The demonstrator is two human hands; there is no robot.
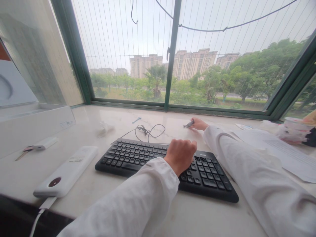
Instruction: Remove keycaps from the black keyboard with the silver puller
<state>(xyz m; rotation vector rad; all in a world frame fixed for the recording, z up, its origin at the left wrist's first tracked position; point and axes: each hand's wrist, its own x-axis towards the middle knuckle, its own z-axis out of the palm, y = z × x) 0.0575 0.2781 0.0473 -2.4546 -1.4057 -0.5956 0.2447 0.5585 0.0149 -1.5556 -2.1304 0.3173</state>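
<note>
A black keyboard (138, 157) lies on the pale stone sill in front of me. My left hand (180, 155) rests on its right part, fingers curled down onto the keys, so I cannot see whether it grips anything. Farther back, my right hand (198, 124) is closed on a small metallic object (189, 124) near the window frame. Both arms wear white sleeves. The keyboard's thin black cable (149, 130) loops on the sill behind it.
A white power bank (67, 171) with a white cable lies left of the keyboard. A white box (29, 123), a small white stick with keys (40, 144) and a crumpled tissue (104, 128) sit at the left. Papers (278, 148) lie at the right.
</note>
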